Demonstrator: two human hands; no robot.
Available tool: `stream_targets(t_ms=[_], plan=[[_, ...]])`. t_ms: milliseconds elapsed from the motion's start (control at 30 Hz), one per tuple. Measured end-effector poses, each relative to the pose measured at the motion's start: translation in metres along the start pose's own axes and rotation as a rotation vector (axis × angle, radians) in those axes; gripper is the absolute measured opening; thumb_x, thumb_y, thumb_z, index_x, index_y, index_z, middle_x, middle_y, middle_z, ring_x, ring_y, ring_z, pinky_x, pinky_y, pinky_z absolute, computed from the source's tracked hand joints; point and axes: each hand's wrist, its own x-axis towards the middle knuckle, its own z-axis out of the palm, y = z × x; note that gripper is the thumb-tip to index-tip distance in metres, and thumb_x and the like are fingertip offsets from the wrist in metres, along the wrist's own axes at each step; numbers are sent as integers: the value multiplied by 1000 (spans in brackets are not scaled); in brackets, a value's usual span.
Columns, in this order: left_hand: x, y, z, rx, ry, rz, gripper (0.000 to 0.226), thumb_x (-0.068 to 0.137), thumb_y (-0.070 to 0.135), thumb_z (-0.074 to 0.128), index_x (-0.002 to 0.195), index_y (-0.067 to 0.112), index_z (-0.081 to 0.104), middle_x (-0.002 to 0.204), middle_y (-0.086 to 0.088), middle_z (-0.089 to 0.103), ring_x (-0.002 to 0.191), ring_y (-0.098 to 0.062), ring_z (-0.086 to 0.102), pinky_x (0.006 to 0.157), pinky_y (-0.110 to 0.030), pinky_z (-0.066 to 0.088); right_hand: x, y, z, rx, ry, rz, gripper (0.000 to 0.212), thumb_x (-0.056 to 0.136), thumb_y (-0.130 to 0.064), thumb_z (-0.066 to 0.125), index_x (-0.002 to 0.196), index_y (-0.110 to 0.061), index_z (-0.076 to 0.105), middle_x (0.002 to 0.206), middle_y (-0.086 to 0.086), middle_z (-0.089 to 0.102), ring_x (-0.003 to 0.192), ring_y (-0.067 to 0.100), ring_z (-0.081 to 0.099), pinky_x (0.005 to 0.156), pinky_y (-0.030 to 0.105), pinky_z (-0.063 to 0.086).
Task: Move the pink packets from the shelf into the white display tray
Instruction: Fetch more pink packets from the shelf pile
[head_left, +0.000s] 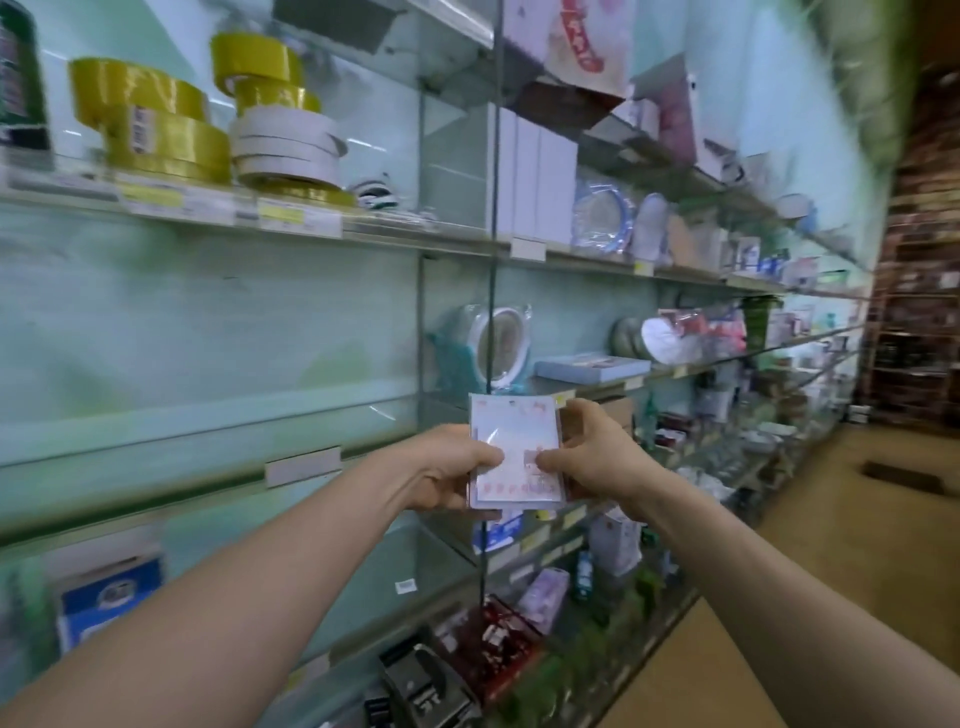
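Both hands hold a small stack of pink-printed packets (514, 447) upright in front of the glass shelves, at the middle of the view. My left hand (452, 467) grips the stack's left edge, thumb on the front. On the right edge, my right hand (587, 452) pinches it with thumb in front and fingers behind. The packets are whitish with pink marks in clear wrap. No white display tray is in view.
Glass shelves (208, 431) run along the left wall. Yellow and white tape rolls (208, 119) sit on the upper shelf, white boxes (535, 176) beside them. Lower shelves hold mixed small goods (488, 644). An aisle floor (779, 571) lies to the right.
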Motion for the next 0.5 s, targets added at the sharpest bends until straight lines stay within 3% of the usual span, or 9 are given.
stream_targets(t_ms=[100,200,300,400,500], plan=[[13,9,24,27,3,44,13,92,6,54,99,15,61,81,-4,66,65,-15,62,45,-24,54,-4,9,-26,-32,15,-27,71,87,-10,67,146,-21,28,111,16,63,67,16,63,44,22,50],[29,20,45,51,26,78,10,92,9,55,91,17,60,76,-1,62,59,-12,57,41,-18,49,-7,18,-46,-123,53,-40,41,95,-9,52,136,-11,49,91,14,63,63,19,60,59,29,58],[45,29,63,41,1,107,14,93,9,52,89,20,60,70,1,59,41,-4,53,36,-13,42,-4,29,-65,-176,82,-38,46,95,3,32,134,-9,52,83,8,64,67,17,63,73,35,56],[68,35,79,-45,-46,119,24,93,6,51,104,23,62,73,0,61,36,-3,56,35,-14,43,6,40,-82,-378,124,-76,52,90,4,37,136,-18,50,88,3,63,63,7,55,54,15,44],[96,43,92,-97,-93,104,31,94,5,48,112,25,62,77,-3,62,53,-10,58,38,-16,46,26,55,-95,-570,195,-122,50,89,-5,49,135,-26,51,99,2,65,73,14,57,58,21,43]])
